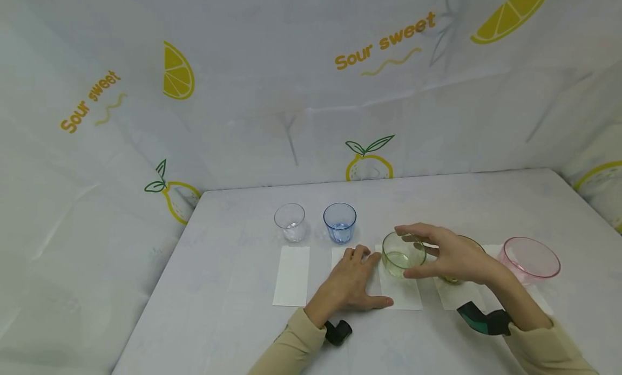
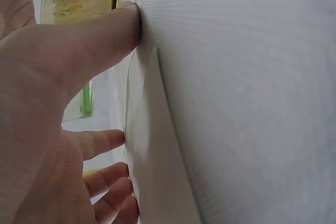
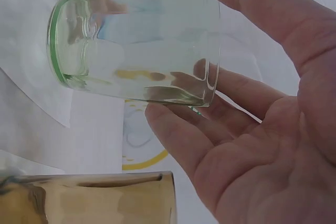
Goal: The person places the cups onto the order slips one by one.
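A pale green glass (image 1: 399,261) stands upright on a white paper strip (image 1: 403,299). Around its upper part is my right hand (image 1: 457,256), fingers at the far side of the rim and thumb at the near side; the palm stays apart from the glass. To its left, my left hand (image 1: 352,280) rests with spread fingers over another white paper strip (image 1: 337,254), mostly covered by the hand. Its fingertips touch the surface, and its thumb (image 2: 113,32) reaches toward the green glass's strip. An amber glass (image 3: 89,203) stands beside the green one, partly hidden behind my right hand in the head view.
A clear glass (image 1: 290,224) and a blue glass (image 1: 340,224) stand behind the strips on the left. One bare paper strip (image 1: 291,278) lies in front of the clear glass. At the right is a pink glass (image 1: 529,259). A lemon-print sheet (image 1: 262,143) hangs behind the white table (image 1: 218,288).
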